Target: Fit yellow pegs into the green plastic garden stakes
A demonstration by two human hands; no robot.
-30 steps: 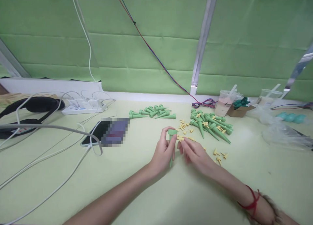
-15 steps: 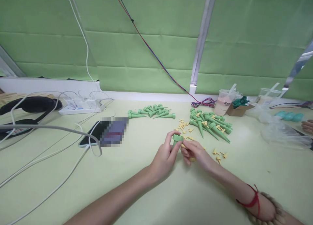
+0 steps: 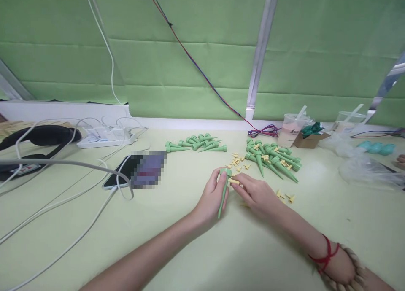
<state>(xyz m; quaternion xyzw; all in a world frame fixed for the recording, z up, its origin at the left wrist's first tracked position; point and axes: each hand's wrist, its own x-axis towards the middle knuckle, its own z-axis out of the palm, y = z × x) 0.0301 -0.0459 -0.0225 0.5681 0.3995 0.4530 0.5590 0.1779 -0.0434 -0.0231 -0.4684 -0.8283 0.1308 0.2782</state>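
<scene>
My left hand at frame centre, grip closed around green spike, wide cap up, tip down near tabletop. My right hand just beside, fingertips pinching small yellow plug against spike's cap; plug looks not yet seated. Judging by piles: small heap of spikes above centre, bigger heap upper right mixed with loose yellow plugs — plenty left. Plastic cup at right holds pinkish drink with straw.
</scene>
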